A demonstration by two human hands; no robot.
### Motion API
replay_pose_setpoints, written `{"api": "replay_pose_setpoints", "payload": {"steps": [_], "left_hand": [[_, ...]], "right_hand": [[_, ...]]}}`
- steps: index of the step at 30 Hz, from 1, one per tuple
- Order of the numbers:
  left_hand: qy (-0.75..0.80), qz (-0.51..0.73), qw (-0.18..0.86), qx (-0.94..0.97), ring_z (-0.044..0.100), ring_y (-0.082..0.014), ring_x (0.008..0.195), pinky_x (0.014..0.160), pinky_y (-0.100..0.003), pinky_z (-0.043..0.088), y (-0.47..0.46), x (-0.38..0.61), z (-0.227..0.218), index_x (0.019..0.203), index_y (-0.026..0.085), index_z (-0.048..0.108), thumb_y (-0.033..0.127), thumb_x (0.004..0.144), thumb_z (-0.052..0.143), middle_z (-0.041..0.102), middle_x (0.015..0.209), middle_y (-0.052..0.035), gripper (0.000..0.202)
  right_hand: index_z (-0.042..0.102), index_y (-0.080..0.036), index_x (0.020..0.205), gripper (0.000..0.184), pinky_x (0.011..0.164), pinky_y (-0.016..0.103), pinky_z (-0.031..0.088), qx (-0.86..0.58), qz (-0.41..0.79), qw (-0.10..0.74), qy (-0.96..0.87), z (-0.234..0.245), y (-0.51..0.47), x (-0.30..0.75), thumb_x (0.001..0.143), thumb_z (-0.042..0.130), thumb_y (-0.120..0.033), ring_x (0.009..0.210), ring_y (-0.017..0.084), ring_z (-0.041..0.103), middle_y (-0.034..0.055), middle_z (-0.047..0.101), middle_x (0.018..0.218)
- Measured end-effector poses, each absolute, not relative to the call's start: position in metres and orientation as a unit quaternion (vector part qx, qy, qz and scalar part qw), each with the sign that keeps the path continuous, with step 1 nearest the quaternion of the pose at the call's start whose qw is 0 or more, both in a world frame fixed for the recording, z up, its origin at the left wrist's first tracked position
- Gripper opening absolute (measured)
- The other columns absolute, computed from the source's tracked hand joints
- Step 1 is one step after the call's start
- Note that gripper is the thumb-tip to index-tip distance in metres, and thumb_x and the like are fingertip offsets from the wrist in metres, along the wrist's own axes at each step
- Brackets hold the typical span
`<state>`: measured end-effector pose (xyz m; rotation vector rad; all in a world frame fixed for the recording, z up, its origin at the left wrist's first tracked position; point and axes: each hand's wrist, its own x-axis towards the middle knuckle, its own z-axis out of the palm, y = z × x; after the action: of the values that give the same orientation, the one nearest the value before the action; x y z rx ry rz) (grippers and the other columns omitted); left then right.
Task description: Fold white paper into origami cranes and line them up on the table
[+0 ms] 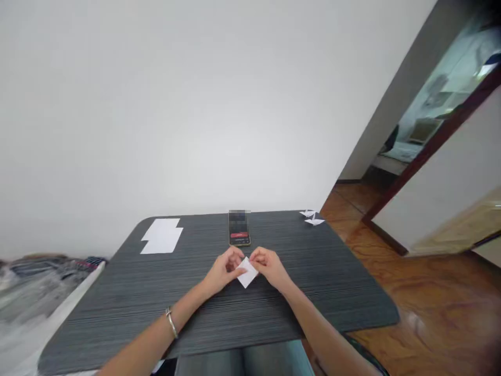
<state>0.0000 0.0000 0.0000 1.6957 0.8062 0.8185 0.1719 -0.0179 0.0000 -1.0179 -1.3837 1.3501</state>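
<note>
A small white folded paper [246,273], turned like a diamond, is held between both hands just above the dark table. My left hand [227,269] pinches its left corner, thumb lying on top. On the opposite side my right hand [271,266] grips the upper right edge with thumb and fingertips. The fingers cover the paper's side corners, so its finer folds cannot be made out. Just beyond the hands lies a phone [239,230] with its screen lit.
The dark wood-grain table [188,324] has rounded corners and meets a white wall. White paper sheets [162,236] lie at the back left. Two folded paper cranes [314,221] sit at the back right. Crumpled fabric [35,287] is left of the table; a doorway opens at right.
</note>
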Motion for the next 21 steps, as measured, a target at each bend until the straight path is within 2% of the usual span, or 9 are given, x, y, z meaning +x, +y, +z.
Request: {"api": "replay_pose_setpoints", "payload": {"steps": [9, 14, 21], "left_hand": [[0.335, 0.312, 0.57, 0.683, 0.045, -0.0073, 0.058, 0.053, -0.018, 0.035, -0.011, -0.003, -0.003, 0.083, 0.014, 0.05, 0.034, 0.072, 0.064, 0.051, 0.068, 0.0031, 0.027], [0.341, 0.255, 0.608, 0.67, 0.045, -0.0067, 0.049, 0.046, -0.018, 0.035, -0.012, -0.003, 0.0, 0.07, 0.012, 0.051, 0.04, 0.071, 0.063, 0.052, 0.059, 0.0031, 0.03], [0.341, 0.305, 0.631, 0.626, 0.042, -0.0053, 0.044, 0.042, -0.017, 0.033, -0.011, -0.004, -0.001, 0.066, 0.012, 0.05, 0.042, 0.072, 0.061, 0.051, 0.053, 0.0036, 0.032]], "right_hand": [[0.053, -0.017, 0.069, 0.01, 0.045, 0.021, 0.038, -0.442, 0.519, 0.468, -0.563, -0.001, -0.028, 0.174, 0.072, 0.058, -0.024, 0.046, 0.01, 0.049, -0.0034, 0.056, 0.053], [0.053, -0.016, 0.071, 0.018, 0.044, 0.021, 0.041, -0.432, 0.547, 0.464, -0.547, -0.003, -0.03, 0.174, 0.072, 0.061, -0.032, 0.047, 0.01, 0.052, -0.0026, 0.058, 0.055], [0.059, -0.016, 0.077, 0.031, 0.044, 0.019, 0.043, -0.406, 0.547, 0.473, -0.558, 0.002, -0.035, 0.175, 0.08, 0.05, -0.046, 0.053, 0.01, 0.051, -0.0013, 0.054, 0.06]]}}
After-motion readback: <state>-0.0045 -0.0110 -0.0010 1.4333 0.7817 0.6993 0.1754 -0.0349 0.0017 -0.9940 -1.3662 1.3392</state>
